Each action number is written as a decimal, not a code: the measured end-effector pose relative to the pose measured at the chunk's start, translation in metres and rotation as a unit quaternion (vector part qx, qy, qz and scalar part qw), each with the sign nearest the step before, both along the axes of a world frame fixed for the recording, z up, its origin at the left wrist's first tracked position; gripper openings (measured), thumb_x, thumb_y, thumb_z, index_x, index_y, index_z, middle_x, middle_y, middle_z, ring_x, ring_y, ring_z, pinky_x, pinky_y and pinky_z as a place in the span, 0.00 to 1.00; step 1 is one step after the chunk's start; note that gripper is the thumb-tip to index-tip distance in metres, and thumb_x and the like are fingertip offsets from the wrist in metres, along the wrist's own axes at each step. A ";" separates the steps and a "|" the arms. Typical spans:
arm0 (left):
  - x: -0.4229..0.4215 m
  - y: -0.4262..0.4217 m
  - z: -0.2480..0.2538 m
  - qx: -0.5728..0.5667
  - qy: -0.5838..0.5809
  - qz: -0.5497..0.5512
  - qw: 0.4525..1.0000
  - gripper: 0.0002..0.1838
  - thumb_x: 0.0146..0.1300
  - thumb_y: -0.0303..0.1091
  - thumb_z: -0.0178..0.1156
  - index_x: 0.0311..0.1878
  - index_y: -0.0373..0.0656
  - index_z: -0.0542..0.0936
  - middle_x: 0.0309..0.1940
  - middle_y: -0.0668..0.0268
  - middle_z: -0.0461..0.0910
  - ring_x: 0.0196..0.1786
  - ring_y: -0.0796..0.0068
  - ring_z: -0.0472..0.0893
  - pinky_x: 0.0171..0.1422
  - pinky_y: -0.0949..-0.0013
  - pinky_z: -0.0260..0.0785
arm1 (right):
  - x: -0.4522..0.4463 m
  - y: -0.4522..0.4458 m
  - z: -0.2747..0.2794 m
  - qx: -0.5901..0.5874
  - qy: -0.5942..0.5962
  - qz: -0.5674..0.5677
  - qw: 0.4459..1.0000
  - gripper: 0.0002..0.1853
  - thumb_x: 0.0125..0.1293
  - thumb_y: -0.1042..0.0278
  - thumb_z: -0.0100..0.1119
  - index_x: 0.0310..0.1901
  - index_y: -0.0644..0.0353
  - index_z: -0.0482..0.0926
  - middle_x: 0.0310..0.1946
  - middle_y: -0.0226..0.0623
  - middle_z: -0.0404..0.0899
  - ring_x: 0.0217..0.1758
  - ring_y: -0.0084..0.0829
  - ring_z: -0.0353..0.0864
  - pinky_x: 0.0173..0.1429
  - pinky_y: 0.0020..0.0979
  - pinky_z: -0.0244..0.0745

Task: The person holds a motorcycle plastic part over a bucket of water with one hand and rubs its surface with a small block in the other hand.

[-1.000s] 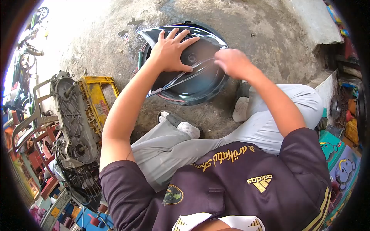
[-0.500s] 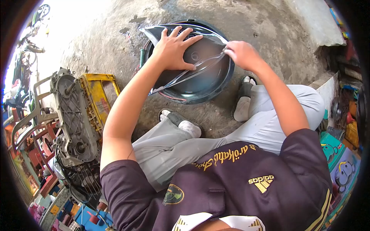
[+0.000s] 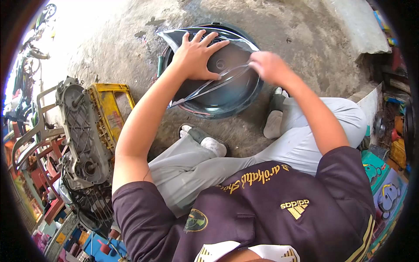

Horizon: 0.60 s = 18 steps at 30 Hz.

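Several reddish frame pieces point(image 3: 50, 161) and other odds and ends crowd the far left. Next, a grey metal casing point(image 3: 85, 135), shafts showing, tight beside a yellow crate point(image 3: 111, 111) on the concrete floor point(image 3: 301, 39). Then a greenish tube point(image 3: 160, 65) at the left side of a round black basin point(image 3: 214, 115).

Your left hand point(image 3: 195, 60) lies over the basin, palm down on a dark glossy panel point(image 3: 233, 54). Its fingers are spread wide, pressing rather than gripping; thumb by the panel's near edge. The panel lies across the basin, its pointed left end jutting past the rim.

Below: your left foot point(image 3: 213, 146), white sock, dark strap. A clear strip point(image 3: 231, 75) slants up rightward from near your left thumb to your right hand point(image 3: 271, 67). That hand is blurred; its fingers look pinched together on the strip's end, above the basin's right side.

Under that forearm, your right foot point(image 3: 274, 122). Far right: a grey slab point(image 3: 362, 26), brightly coloured goods point(image 3: 388, 192) nearer you.
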<state>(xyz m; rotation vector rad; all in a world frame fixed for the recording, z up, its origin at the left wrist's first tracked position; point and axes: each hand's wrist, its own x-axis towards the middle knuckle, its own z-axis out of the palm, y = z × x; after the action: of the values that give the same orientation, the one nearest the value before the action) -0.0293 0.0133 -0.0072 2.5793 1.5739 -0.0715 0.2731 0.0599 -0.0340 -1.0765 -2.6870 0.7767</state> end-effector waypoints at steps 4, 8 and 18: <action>0.001 0.000 0.001 -0.003 0.002 0.002 1.000 0.61 0.48 0.67 0.79 0.87 0.74 0.62 0.86 0.62 0.64 0.87 0.47 0.62 0.84 0.27 0.56 | -0.021 -0.027 0.015 0.029 -0.029 0.047 0.998 0.12 0.78 0.55 0.60 0.44 0.56 0.81 0.42 0.47 0.86 0.49 0.56 0.87 0.53 0.54 0.82; -0.001 0.000 -0.001 0.001 0.007 -0.004 1.000 0.63 0.48 0.75 0.75 0.88 0.75 0.60 0.87 0.60 0.62 0.87 0.46 0.60 0.83 0.25 0.56 | -0.005 0.005 0.008 -0.009 -0.055 -0.041 0.998 0.14 0.77 0.54 0.60 0.43 0.57 0.83 0.43 0.47 0.87 0.50 0.55 0.88 0.53 0.55 0.82; -0.001 0.000 -0.006 0.017 0.012 -0.003 1.000 0.63 0.47 0.74 0.75 0.88 0.74 0.61 0.86 0.60 0.64 0.87 0.46 0.62 0.83 0.26 0.58 | -0.013 -0.010 0.010 0.044 -0.025 -0.037 0.998 0.12 0.70 0.59 0.65 0.39 0.60 0.81 0.38 0.49 0.86 0.45 0.56 0.88 0.49 0.53 0.83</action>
<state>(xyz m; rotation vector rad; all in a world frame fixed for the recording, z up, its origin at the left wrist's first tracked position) -0.0305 0.0135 -0.0129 2.6180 1.5889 -0.0768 0.2598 0.0496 -0.0237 -1.1822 -2.6775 0.6220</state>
